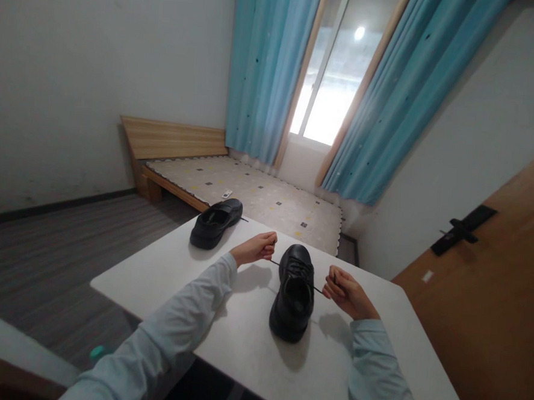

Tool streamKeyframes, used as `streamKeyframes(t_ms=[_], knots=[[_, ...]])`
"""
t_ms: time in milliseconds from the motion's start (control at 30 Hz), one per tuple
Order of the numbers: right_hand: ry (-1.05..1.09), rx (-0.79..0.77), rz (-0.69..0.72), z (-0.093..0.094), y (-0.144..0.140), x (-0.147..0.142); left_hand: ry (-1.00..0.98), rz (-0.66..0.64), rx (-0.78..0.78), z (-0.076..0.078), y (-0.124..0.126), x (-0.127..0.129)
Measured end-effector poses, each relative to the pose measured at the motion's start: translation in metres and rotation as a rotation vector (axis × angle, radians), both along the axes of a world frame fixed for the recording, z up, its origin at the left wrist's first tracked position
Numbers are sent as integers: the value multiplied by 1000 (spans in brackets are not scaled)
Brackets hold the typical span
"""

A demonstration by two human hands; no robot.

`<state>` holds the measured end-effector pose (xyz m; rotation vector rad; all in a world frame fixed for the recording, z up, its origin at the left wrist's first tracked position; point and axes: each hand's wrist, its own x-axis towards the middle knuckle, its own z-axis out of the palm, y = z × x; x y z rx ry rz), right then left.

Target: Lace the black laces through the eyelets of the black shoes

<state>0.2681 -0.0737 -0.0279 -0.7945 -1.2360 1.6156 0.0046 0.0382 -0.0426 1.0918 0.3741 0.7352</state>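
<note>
Left hand (pixel 257 246): closed in a pinch on one end of the black shoelace (pixel 276 263), held just left of the near shoe (pixel 293 298) and above the worktop (pixel 249 344). Right hand (pixel 345 292): fingers curled, pinching the other lace end just right of the same shoe. Lace drawn taut in a line from each hand to the eyelet area on top of the shoe. Both forearms in pale long sleeves, reaching in from the near edge.

Near shoe: black, thick-soled, upright on the white worktop, heel toward the wearer of the camera, toe pointing away, midway between the two hands. No brand mark, label or writing readable on it.

Second shoe (pixel 215 222): black, same type, upright on the worktop, well apart from the near shoe, beyond and left of it near the far left corner. No lettering legible.

Beyond the near shoe: low wooden bed (pixel 249 193) with a patterned mattress and a small white item on it, print too small to read. Farther beyond: window (pixel 335 83) flanked by blue curtains (pixel 265 73). Right of the near shoe: wooden door (pixel 492 286) with a dark handle (pixel 462 231) and a small white label, text illegible. Left of the near shoe: grey plank floor (pixel 56 247).
</note>
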Motion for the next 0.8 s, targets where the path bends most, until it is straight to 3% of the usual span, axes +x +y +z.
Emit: streamKeyframes(t_ms=[167,300,367,467,633,800], knots=[[47,47,-127,-2,1,0,43,100,35,4,-7,7],[122,58,-322,-1,4,-3,86,224,167,10,-12,11],[110,53,-352,-1,7,-7,168,254,276,12,-15,12],[-96,103,-347,-3,9,-16,321,258,500,13,-21,12],[-536,322,-329,2,5,-34,508,223,903,15,-30,11],[-868,548,-358,13,-4,-43,534,213,1113,17,-29,9]])
